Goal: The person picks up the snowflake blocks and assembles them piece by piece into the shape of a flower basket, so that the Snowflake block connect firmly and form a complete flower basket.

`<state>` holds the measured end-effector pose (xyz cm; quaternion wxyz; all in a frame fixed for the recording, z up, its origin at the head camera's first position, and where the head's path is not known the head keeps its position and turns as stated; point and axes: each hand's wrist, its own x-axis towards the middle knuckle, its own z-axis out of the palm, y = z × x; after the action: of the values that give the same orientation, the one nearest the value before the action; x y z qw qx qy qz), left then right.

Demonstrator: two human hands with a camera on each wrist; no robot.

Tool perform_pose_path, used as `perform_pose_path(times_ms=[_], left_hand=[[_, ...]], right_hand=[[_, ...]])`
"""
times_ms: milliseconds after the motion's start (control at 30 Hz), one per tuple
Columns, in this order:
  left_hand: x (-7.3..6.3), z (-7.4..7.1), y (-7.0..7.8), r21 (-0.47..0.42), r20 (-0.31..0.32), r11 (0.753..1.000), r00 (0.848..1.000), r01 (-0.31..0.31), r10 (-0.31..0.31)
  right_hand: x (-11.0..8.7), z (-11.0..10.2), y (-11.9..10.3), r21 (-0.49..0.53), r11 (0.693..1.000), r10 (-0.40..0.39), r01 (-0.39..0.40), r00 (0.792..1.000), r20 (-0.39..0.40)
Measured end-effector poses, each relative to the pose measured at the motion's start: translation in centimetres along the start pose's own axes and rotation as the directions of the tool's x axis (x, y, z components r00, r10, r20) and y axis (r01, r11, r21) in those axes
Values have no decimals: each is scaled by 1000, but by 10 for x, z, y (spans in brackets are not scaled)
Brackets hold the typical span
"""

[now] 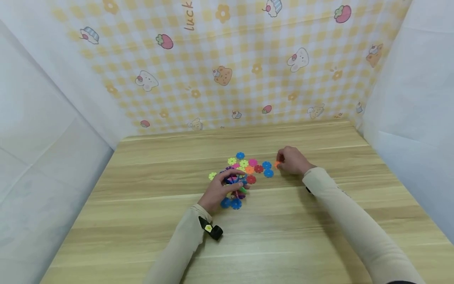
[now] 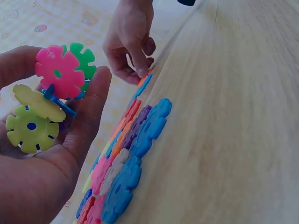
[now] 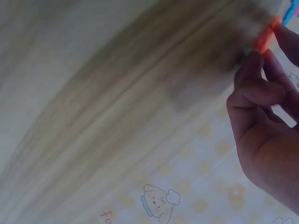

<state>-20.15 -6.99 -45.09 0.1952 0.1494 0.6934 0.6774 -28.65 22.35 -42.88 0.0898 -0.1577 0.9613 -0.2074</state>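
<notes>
My left hand (image 1: 217,189) holds a small cluster of interlocked snowflake discs between thumb and fingers, raised over the other discs. In the left wrist view, the cluster has a pink disc (image 2: 60,70), a green disc (image 2: 84,58), yellow discs (image 2: 32,128) and a blue one set crosswise. Off to the right, my right hand (image 1: 293,161) pinches an orange snowflake disc (image 1: 277,165) by its edge, low at the tabletop. The right wrist view shows this orange disc (image 3: 268,37) between thumb and fingertips.
Loose snowflake discs lie flat around and under my left hand, among them a red disc (image 1: 251,180), a yellow disc (image 1: 212,176) and a blue disc (image 1: 236,203). Two blue discs (image 1: 268,173) lie just left of my right hand. A patterned cloth (image 1: 248,79) hangs behind the wooden table (image 1: 142,236).
</notes>
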Motion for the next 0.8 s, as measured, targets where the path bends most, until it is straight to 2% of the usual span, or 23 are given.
perform_pose_path(times_ms=[133, 300, 400, 533, 667, 800], left_hand=[[0, 1, 1, 22, -19, 1000, 1000, -4, 5], [1, 3, 1, 16, -7, 1000, 1000, -5, 5], [3, 4, 0, 32, -40, 999, 999, 4, -3], [7, 4, -2, 51, -106, 998, 994, 33, -28], [10, 5, -3, 37, -138, 998, 990, 46, -40], [12, 6, -3, 17, -134, 999, 990, 32, -29]], right_hand=[[-4, 0, -2, 87, 996, -15, 15, 1000, 8], [-13, 2, -4, 208, 978, -29, 35, 999, -33], [-19, 2, -9, 336, 941, -25, 38, 999, -43], [-27, 1, -21, 493, 869, -40, 51, 999, -32], [-32, 2, -37, 549, 830, -89, 93, 995, -34], [-36, 7, -53, 598, 793, -125, 117, 992, -28]])
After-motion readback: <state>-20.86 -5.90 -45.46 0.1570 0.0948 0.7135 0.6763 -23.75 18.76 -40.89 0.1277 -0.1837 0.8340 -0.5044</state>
